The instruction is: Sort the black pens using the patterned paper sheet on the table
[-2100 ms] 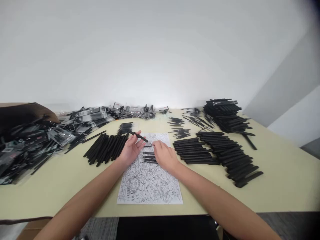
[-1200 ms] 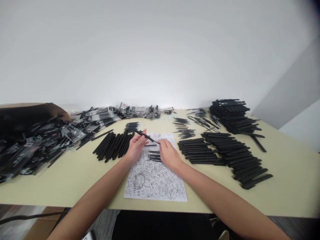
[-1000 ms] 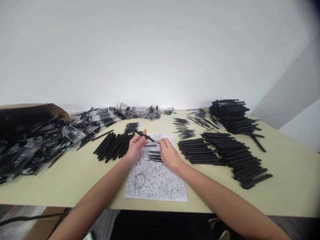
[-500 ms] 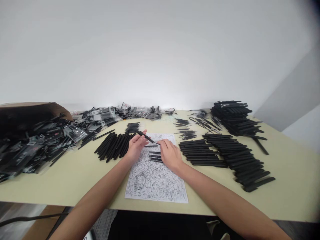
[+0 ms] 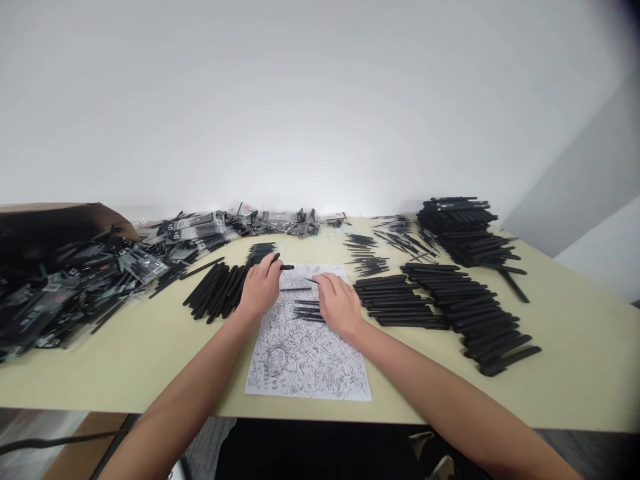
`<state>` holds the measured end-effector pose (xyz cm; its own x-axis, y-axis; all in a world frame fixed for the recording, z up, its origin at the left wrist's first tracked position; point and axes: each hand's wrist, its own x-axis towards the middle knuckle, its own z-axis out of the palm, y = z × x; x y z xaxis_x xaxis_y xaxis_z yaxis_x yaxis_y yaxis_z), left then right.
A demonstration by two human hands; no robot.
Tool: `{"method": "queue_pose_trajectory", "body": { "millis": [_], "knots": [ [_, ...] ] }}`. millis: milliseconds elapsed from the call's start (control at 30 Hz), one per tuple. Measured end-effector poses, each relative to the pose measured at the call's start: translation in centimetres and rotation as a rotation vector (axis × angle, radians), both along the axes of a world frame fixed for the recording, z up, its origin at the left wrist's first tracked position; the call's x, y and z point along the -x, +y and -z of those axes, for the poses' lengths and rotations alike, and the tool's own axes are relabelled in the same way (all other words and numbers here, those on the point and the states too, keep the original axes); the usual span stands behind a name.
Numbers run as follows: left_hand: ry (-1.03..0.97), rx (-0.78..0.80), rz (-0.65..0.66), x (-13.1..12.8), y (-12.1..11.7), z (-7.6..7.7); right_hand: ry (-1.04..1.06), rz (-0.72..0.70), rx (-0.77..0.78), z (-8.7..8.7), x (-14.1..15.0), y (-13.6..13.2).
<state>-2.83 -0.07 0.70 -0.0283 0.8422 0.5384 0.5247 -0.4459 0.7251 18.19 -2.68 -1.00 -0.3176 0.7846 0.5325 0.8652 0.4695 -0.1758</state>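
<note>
My left hand (image 5: 261, 287) is closed around a black pen barrel (image 5: 287, 267), whose end sticks out to the right. A second dark tip shows above its fingers; whether it is a separate piece I cannot tell. My right hand (image 5: 341, 303) pinches a thin pen refill (image 5: 311, 280), its tip pointing left and apart from the barrel. Below both hands lies a sheet of paper (image 5: 305, 367) covered in pen scribbles. On it rest several thin dark refills (image 5: 307, 311) beside my right fingers, and a single refill (image 5: 296, 289) between the hands.
Black pens (image 5: 215, 292) lie in a row left of my left hand. More rows of pens (image 5: 400, 301) and a stacked pile (image 5: 457, 227) are on the right. Loose refills (image 5: 367, 253) lie behind. Plastic packets (image 5: 90, 287) heap at the left by a cardboard box (image 5: 117, 221).
The barrel and the refill, joined between my hands before, are now apart. My left hand has shifted slightly left and turned, with its fingers more closed.
</note>
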Motion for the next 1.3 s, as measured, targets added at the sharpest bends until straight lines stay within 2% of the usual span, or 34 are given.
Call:
{"method": "queue_pose_trajectory", "body": {
  "millis": [167, 333, 633, 833, 1067, 1167, 1300],
  "knots": [
    [0.23, -0.028, -0.001, 0.3, 0.4, 0.5, 0.017, -0.008, -0.023, 0.1, 0.0, 0.0],
    [0.223, -0.046, 0.07, -0.8, 0.0, 0.7, -0.004, 0.005, 0.01, 0.1, 0.0, 0.2],
    [0.293, -0.072, 0.018, -0.9, 0.1, 1.1, 0.013, 0.016, 0.034, -0.3, -0.1, 0.3],
    [0.415, -0.085, -0.042, -1.5, 0.1, 1.4, 0.053, 0.025, 0.07, -0.9, -0.2, 0.1],
    [0.421, -0.047, -0.046, -1.5, 0.3, 1.6, 0.093, 0.0, 0.071, -1.0, -0.4, 0.2],
    [0.578, -0.074, -0.113, -1.6, 0.0, 1.2, 0.094, -0.02, 0.046, -0.7, -0.4, 0.3],
    [0.953, -0.138, -0.247, -2.0, -0.5, 0.8, 0.138, -0.045, -0.03, -0.2, -0.4, 0.5]
  ]
}}
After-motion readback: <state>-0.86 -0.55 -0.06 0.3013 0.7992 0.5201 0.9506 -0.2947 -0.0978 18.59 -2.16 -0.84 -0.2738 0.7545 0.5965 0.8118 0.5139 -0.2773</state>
